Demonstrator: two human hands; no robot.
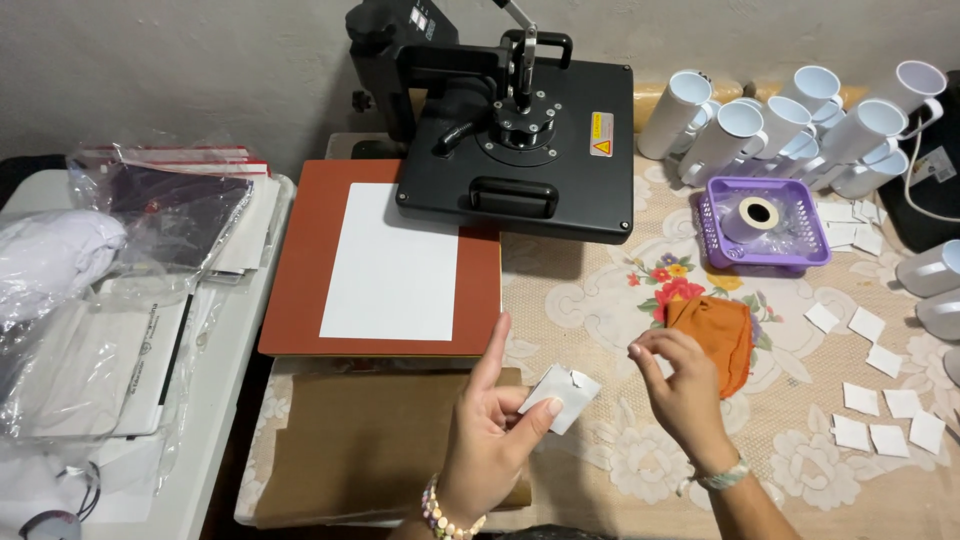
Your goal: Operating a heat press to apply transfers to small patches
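I see a small white paper (560, 393) at lower centre, pinched in my left hand (490, 440). My right hand (685, 385) hovers just beside it, fingers loosely curled on nothing. An orange cloth (720, 335) lies behind; a heat press (515, 125) sits at top centre.

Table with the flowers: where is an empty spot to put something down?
Bare tablecloth lies between the heat press, the orange cloth and the hands. Crowded: white squares on the right, white mugs and purple basket behind.
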